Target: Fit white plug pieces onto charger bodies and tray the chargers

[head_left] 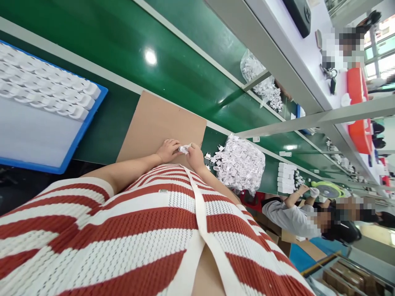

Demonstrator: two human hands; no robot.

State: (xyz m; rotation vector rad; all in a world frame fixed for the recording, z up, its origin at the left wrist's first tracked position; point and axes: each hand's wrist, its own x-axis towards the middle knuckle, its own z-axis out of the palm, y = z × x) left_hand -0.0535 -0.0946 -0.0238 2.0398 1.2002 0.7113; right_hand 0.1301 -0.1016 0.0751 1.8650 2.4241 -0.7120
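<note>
Between my two hands is a small white plastic piece (184, 149) with a dark mark on it, held above a brown cardboard sheet (160, 119). My left hand (169, 150) has its fingers closed on the left end of the piece. The fingers of my right hand (195, 157) pinch its right end. Part of the piece is hidden by the fingers. Just right of my right hand, several loose white plug parts (207, 156) with pins lie beside a clear plastic bag (240, 164) filled with similar white parts.
A blue-edged tray (64, 164) at left holds rows of white rounded pieces (46, 86). Beyond the cardboard runs a green conveyor belt (123, 53). White boxes (286, 177) stand farther right, near a seated co-worker (293, 216). A metal post and shelf (296, 74) overhang the right side.
</note>
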